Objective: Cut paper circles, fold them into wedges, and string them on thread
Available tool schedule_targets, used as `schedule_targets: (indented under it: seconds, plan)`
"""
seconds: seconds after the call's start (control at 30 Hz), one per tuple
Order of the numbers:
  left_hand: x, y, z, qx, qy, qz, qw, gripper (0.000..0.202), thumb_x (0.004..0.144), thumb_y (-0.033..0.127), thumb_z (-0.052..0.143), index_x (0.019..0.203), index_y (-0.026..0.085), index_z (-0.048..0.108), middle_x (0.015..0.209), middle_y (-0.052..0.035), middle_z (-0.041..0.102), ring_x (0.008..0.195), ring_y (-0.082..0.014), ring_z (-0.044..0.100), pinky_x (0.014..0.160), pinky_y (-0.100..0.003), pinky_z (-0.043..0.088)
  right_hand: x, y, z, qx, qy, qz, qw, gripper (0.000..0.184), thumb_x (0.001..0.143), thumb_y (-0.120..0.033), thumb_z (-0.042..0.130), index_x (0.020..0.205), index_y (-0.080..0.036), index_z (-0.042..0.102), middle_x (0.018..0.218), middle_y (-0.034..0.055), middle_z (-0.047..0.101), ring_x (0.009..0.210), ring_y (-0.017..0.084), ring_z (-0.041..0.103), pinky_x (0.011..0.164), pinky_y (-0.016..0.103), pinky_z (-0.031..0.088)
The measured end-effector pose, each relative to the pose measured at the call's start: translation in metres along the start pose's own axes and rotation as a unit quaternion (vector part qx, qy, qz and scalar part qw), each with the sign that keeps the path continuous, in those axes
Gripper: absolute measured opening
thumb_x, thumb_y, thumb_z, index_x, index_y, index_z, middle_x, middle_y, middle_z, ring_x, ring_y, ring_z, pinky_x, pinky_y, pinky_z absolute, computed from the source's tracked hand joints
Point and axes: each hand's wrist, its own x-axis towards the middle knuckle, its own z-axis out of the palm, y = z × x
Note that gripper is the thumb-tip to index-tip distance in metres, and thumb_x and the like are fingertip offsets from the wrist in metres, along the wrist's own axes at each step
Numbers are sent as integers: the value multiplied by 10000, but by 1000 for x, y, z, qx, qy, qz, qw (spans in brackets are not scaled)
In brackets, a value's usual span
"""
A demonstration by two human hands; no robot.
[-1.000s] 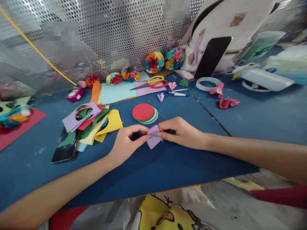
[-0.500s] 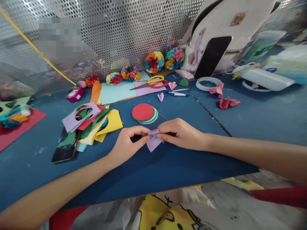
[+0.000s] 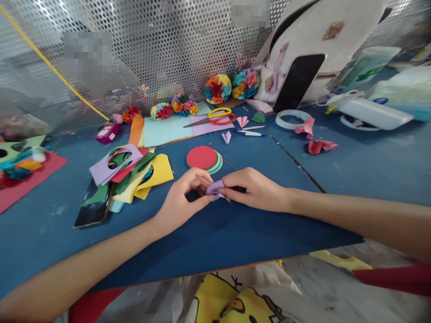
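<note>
A small folded lilac paper piece [image 3: 215,188] is pinched between my left hand [image 3: 183,197] and my right hand [image 3: 256,188], just above the blue table [image 3: 235,233]. The fingers of both hands are closed on it, so only a narrow strip of the paper shows. Just beyond my hands lies a stack of paper circles [image 3: 204,159] with a red one on top.
Cut paper scraps [image 3: 129,170] and a black phone [image 3: 96,208] lie to the left. Scissors [image 3: 215,117], a pen [image 3: 251,131], coloured sheets and paper flowers [image 3: 218,88] sit at the back by a perforated metal screen. A tape roll [image 3: 291,119] and white bag [image 3: 316,40] stand right.
The lilac paper has been folded smaller between my fingers; the lower flap that hung down before is now tucked up. Both hands stay in the same place.
</note>
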Motion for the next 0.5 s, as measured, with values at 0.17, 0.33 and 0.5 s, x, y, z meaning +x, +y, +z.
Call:
schedule_targets:
  seconds: [0.17, 0.33, 0.5]
  plan:
    - [0, 0, 0, 16, 12, -26, 999, 82, 897, 228, 734, 915, 181, 669, 796, -2, 707, 724, -121, 663, 714, -226, 522, 0, -3, -2, -3, -39, -22, 999, 315, 1088, -243, 400, 838, -186, 582, 752, -8, 634, 666, 113, 571, 662, 235, 393]
    - [1, -4, -1, -18, 31, -46, 998, 88, 873, 236, 750, 894, 173, 691, 789, -10, 727, 719, -130, 687, 715, -228, 550, 0, -4, -2, -10, -42, -33, 999, 345, 1112, -387, 392, 889, -189, 567, 767, -2, 613, 644, 124, 520, 627, 243, 362]
    - [1, -3, -1, -2, 32, -37, 999, 72, 872, 223, 758, 901, 174, 713, 800, -3, 727, 728, -120, 682, 725, -211, 545, -2, -1, 3, -91, -35, -31, 995, 286, 1111, -310, 395, 927, -185, 574, 806, 20, 644, 680, 143, 539, 629, 259, 340]
